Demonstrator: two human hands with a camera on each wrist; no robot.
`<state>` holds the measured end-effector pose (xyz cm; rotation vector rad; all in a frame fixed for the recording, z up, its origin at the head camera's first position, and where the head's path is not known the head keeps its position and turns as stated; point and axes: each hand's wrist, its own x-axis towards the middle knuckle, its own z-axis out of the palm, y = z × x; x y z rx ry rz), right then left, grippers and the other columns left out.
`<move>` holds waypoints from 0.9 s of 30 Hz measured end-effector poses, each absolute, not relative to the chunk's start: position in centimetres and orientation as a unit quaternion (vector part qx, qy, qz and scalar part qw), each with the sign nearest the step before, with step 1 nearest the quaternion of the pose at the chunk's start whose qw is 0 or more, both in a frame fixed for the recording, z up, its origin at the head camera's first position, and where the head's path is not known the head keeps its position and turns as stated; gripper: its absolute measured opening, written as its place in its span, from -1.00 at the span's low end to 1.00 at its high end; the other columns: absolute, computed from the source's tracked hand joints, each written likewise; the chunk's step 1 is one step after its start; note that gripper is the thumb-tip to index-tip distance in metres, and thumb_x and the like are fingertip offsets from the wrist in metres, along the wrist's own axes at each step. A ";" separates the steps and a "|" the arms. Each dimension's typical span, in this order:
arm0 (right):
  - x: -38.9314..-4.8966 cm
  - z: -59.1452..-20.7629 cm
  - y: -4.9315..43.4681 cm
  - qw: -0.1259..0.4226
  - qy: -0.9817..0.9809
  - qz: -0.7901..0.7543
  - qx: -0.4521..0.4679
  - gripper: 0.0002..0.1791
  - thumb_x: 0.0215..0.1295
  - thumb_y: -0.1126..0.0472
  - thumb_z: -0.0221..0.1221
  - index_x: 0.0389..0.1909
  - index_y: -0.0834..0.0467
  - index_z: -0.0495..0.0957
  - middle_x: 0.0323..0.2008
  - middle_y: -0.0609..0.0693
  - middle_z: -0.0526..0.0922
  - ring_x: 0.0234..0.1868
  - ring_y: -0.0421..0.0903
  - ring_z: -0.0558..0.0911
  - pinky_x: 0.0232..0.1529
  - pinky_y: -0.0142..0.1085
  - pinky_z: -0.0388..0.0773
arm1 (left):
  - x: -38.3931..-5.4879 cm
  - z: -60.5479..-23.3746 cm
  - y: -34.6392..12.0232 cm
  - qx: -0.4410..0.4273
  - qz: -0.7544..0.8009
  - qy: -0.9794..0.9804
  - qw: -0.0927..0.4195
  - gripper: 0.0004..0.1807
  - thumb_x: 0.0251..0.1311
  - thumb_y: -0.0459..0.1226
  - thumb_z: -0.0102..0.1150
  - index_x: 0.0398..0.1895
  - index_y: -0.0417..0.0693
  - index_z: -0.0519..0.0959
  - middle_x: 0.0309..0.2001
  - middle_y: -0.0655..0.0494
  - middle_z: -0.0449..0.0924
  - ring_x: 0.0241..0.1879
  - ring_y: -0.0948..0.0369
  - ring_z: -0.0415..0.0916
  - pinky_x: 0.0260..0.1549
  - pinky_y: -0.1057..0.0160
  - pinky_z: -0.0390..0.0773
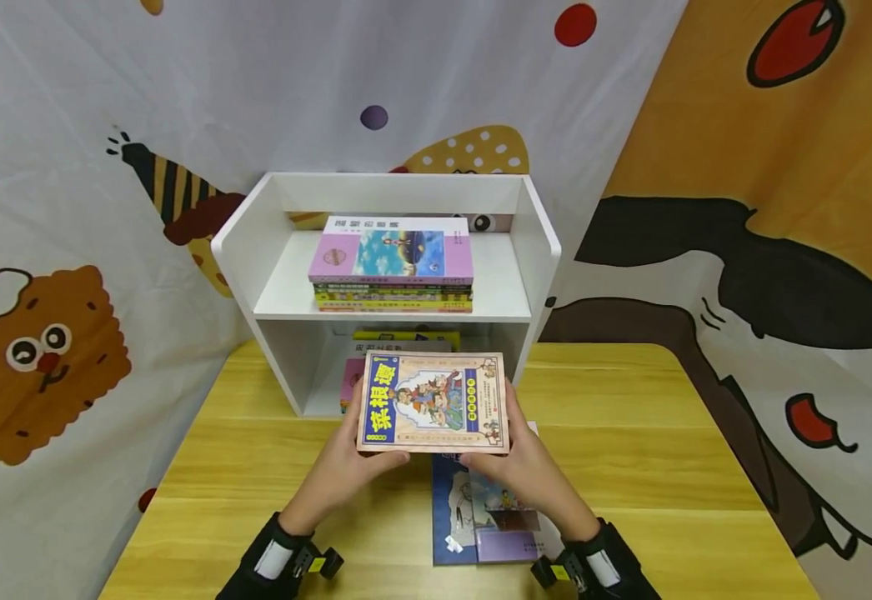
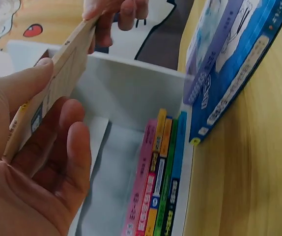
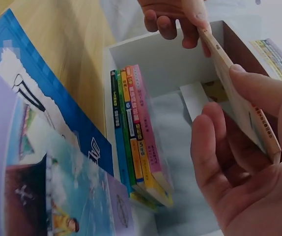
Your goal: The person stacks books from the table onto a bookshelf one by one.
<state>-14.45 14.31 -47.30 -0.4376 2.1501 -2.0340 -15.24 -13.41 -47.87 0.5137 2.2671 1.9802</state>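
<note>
A beige book (image 1: 432,400) with a cartoon cover and yellow title lettering is held level in front of the white shelf unit (image 1: 278,275). My left hand (image 1: 346,458) grips its left end, thumb on the near side and fingers beneath. At the opposite end my right hand (image 1: 520,462) grips it likewise. Both wrist views show the thin book (image 2: 65,69) between thumb and fingers. Below it, in the lower compartment, lies a stack of books (image 3: 136,132) with pink, yellow, green and blue spines, partly hidden in the head view.
Another stack of books (image 1: 398,258), a purple-and-white one on top, lies on the upper shelf. A blue book (image 1: 447,517) and a purple-edged book (image 1: 507,546) overlap on the wooden table (image 1: 631,467), partly under my right arm. A patterned cloth (image 1: 316,75) hangs behind.
</note>
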 end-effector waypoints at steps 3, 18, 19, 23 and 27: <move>-15.2 -47.4 13.7 0.080 0.734 -0.655 -0.157 0.31 -0.03 0.25 0.39 0.42 -0.32 -0.45 0.08 0.08 0.54 -0.34 0.14 0.63 -0.52 -0.08 0.64 | -15.8 -48.3 -14.1 0.156 0.637 0.754 0.042 0.29 -0.14 -0.18 0.47 0.47 0.34 -0.34 0.27 0.15 0.34 -0.06 0.22 0.53 -0.12 0.23 0.58; -19.1 -51.4 11.7 0.108 0.762 -0.610 -0.187 0.22 -0.04 0.15 0.41 0.45 -0.22 -0.30 0.15 0.11 0.47 -0.19 -0.07 0.62 -0.26 -0.23 0.62 | -18.1 -51.6 -16.5 0.146 0.646 0.744 0.090 0.24 -0.05 -0.27 0.40 0.40 0.61 -0.36 0.13 -0.04 0.49 -0.50 -0.17 0.52 -0.66 -0.14 0.55; -19.4 -51.9 11.6 0.108 0.765 -0.606 -0.186 0.23 -0.05 0.12 0.42 0.45 -0.20 -0.31 0.14 0.09 0.49 -0.24 -0.06 0.63 -0.33 -0.21 0.62 | -18.3 -51.9 -16.6 0.148 0.647 0.742 0.091 0.24 -0.05 -0.27 0.40 0.40 0.60 -0.36 0.14 -0.05 0.48 -0.47 -0.17 0.52 -0.64 -0.17 0.54; -20.3 -54.1 11.3 0.110 0.776 -0.595 -0.176 0.24 -0.05 0.06 0.42 0.46 -0.19 -0.31 0.03 0.01 0.57 -0.48 0.00 0.60 -0.63 -0.18 0.53 | -18.9 -53.2 -17.1 0.148 0.645 0.744 0.089 0.23 -0.06 -0.26 0.41 0.42 0.54 -0.33 0.14 -0.06 0.47 -0.47 -0.17 0.53 -0.66 -0.16 0.53; -21.0 -55.9 11.0 0.109 0.784 -0.589 -0.163 0.24 -0.04 0.12 0.41 0.45 -0.24 -0.34 0.00 -0.07 0.59 -0.57 0.01 0.57 -0.72 -0.15 0.50 | -19.4 -54.4 -17.4 0.136 0.643 0.749 0.090 0.24 -0.08 -0.25 0.43 0.43 0.50 -0.32 0.13 -0.05 0.48 -0.53 -0.22 0.48 -0.73 -0.12 0.51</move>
